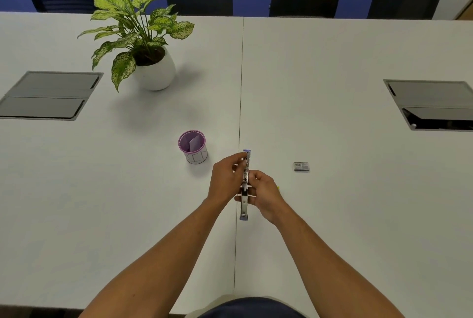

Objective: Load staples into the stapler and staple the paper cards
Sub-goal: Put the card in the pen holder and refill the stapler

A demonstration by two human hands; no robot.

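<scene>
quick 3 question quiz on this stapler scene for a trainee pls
1. True or false: both hands hold the opened metal stapler with purple ends.
2. Which object stands left of the stapler: A) round purple-rimmed pen cup, B) small grey staple box, C) white-potted leafy plant?
3. Fill in: the staple box lies on the white table to the ______ of the right hand.

Key
1. True; the left hand grips too.
2. A
3. right

We cannot read the staple box [301,166] label; our hands hide the middle of the stapler [245,184].
</scene>
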